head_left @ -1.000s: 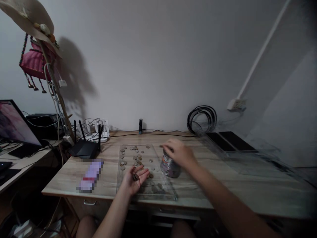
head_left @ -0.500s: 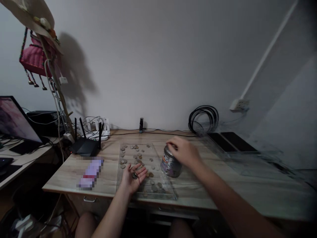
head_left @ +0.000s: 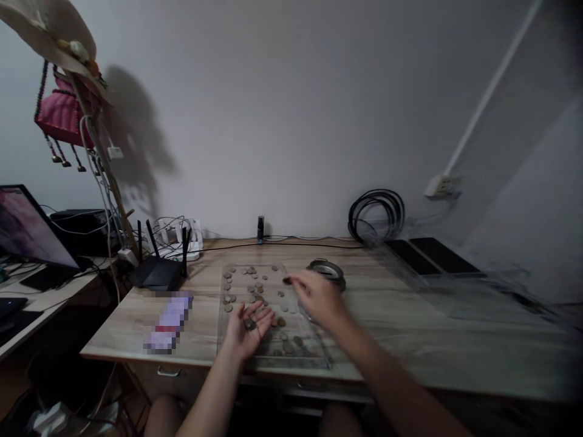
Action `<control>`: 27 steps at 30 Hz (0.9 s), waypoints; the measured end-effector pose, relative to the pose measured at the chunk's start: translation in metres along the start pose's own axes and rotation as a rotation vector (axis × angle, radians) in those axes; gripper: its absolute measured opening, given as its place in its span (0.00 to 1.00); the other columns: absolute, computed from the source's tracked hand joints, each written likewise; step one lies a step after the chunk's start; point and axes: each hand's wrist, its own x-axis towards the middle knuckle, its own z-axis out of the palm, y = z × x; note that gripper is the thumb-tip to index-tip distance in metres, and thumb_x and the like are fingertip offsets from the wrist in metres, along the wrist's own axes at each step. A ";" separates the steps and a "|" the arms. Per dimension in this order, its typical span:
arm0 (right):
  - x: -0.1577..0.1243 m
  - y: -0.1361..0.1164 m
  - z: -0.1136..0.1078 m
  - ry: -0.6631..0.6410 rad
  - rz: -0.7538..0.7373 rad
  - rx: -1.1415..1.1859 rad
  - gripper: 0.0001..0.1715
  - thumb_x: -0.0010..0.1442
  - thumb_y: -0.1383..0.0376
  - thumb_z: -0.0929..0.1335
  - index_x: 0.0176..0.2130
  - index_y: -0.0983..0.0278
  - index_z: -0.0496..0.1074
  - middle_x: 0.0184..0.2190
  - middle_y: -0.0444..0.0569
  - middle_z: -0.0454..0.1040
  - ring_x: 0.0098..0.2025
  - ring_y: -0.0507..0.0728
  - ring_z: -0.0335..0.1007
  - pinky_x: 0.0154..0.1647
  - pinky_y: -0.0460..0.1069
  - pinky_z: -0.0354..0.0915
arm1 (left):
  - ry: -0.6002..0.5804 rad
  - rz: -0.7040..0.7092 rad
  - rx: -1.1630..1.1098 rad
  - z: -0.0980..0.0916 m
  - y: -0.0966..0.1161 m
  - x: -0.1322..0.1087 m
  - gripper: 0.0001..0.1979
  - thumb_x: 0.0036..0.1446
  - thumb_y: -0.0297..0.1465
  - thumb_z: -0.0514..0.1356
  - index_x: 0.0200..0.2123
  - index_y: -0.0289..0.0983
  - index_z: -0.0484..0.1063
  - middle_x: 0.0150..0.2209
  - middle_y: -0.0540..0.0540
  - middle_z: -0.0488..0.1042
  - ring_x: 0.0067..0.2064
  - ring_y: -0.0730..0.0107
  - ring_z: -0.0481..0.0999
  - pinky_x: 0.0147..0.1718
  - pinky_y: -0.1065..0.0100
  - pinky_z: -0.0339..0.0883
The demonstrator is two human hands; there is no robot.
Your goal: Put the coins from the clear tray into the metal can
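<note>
Right hand [head_left: 319, 295] has left the tin [head_left: 327, 271], now over the tray [head_left: 319, 363] | step — sorting coins [head_left: 249, 324] in open left hand [head_left: 248, 331] | right fingers pinch something dark — coin likely | next: careful placing beside the tin.

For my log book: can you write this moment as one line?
left hand: palm up, holds coins | right hand: over tray, pinching dark coin | jar: behind hand

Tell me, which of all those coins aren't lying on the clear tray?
The dark coins resting in the upturned left hand; the others lie scattered on the tray.
</note>
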 end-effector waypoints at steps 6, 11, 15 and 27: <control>0.038 0.084 -0.054 -0.188 -0.049 -0.306 0.12 0.53 0.68 0.61 0.31 0.62 0.75 0.32 0.48 0.74 0.37 0.56 0.66 0.37 0.48 0.59 | -0.021 -0.009 0.030 0.001 0.001 -0.001 0.24 0.55 0.32 0.49 0.53 0.24 0.56 0.42 0.30 0.70 0.45 0.55 0.71 0.35 0.64 0.68; 0.037 0.088 -0.047 -0.182 -0.092 -0.284 0.14 0.53 0.66 0.62 0.37 0.63 0.74 0.35 0.50 0.74 0.39 0.57 0.66 0.40 0.49 0.60 | -0.054 0.002 0.029 -0.001 0.001 -0.003 0.25 0.55 0.33 0.49 0.53 0.23 0.56 0.41 0.29 0.70 0.45 0.55 0.71 0.36 0.65 0.67; 0.013 0.029 -0.019 -0.062 -0.043 -0.066 0.17 0.56 0.64 0.59 0.43 0.62 0.71 0.38 0.50 0.72 0.41 0.55 0.65 0.41 0.48 0.60 | -0.082 0.009 0.014 -0.001 0.000 -0.002 0.26 0.55 0.37 0.49 0.52 0.24 0.58 0.41 0.30 0.70 0.44 0.56 0.71 0.36 0.65 0.65; -0.037 -0.036 0.043 -0.186 -0.197 0.177 0.13 0.57 0.68 0.60 0.34 0.61 0.73 0.34 0.47 0.72 0.39 0.53 0.65 0.39 0.47 0.61 | -0.058 0.064 -0.013 -0.008 0.002 0.004 0.23 0.57 0.38 0.46 0.48 0.26 0.62 0.39 0.32 0.71 0.41 0.59 0.72 0.38 0.63 0.65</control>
